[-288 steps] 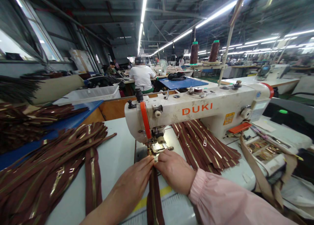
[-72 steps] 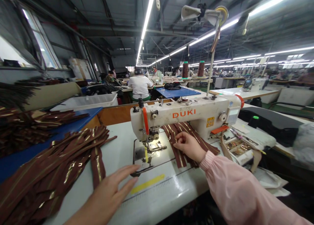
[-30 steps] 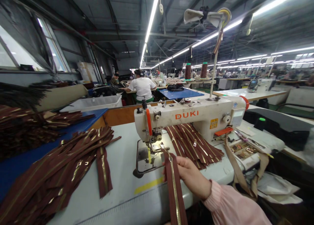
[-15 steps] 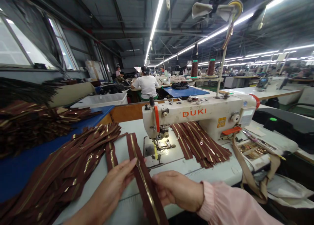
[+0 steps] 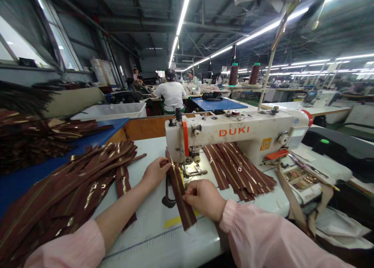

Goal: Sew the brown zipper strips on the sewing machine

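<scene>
A brown zipper strip with metal teeth (image 5: pixel 179 196) lies lengthwise beside the needle area of the white sewing machine (image 5: pixel 236 133). My left hand (image 5: pixel 156 173) pinches its upper left edge, thumb and finger closed. Lower down, my right hand (image 5: pixel 204 197) is closed on the strip's right edge. Under the machine arm, several brown zippers (image 5: pixel 241 170) lie fanned out. A large heap of similar zippers (image 5: pixel 78 190) covers the table to the left of my hands.
A bundle of brown strips (image 5: pixel 32 139) rests on the blue table (image 5: pixel 117 128) at left. Thread cones (image 5: pixel 233 75) stand behind the machine. A tray of small parts (image 5: pixel 302 178) sits at right. A person in white (image 5: pixel 172 94) sits ahead, back turned.
Both hands have moved forward with the zipper strip, bringing it beside the needle area. Its lower end now shows on the table. The camera view has shifted slightly.
</scene>
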`<state>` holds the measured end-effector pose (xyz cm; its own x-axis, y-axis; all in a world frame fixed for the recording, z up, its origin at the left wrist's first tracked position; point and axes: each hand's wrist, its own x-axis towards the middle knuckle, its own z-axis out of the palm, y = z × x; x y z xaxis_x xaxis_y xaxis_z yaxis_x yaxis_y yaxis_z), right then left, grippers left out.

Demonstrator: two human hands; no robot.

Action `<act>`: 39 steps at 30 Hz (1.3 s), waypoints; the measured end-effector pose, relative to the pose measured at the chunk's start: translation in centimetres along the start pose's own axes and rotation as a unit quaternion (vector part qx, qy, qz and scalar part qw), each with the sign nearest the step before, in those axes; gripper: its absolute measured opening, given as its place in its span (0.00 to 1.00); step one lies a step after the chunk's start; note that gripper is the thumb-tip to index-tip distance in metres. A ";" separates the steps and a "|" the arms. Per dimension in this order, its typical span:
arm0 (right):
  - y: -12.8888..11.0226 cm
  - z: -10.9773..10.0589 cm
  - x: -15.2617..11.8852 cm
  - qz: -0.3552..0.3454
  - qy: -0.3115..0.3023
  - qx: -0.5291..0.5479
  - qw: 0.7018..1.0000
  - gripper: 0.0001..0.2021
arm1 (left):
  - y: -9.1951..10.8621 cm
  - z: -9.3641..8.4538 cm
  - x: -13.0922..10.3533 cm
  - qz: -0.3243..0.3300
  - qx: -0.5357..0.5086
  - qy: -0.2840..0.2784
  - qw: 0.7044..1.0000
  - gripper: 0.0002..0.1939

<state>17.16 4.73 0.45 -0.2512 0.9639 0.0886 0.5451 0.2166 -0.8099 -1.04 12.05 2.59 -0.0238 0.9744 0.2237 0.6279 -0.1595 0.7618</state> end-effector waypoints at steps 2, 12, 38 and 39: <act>0.2 -0.1 0.3 -0.022 0.008 -0.068 0.997 0.05 | -0.3 0.3 -0.6 0.049 0.054 0.024 0.997 0.11; 1.3 0.4 0.2 -0.099 0.019 -0.135 0.986 0.04 | -2.0 2.2 -7.7 0.229 0.252 -0.058 0.939 0.20; 1.4 0.1 0.6 -0.227 -0.001 -0.290 0.930 0.08 | -2.1 1.8 -7.7 0.322 0.267 -0.032 0.908 0.19; 1.3 0.1 0.5 -0.234 -0.002 -0.306 0.923 0.08 | -2.2 1.8 -7.8 0.318 0.263 -0.034 0.910 0.19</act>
<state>17.67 5.52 -0.64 -0.5765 0.7419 0.3425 0.7248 0.6578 -0.2049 -0.80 5.08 -1.90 0.5107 0.7222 0.4665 0.7841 -0.6138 0.0918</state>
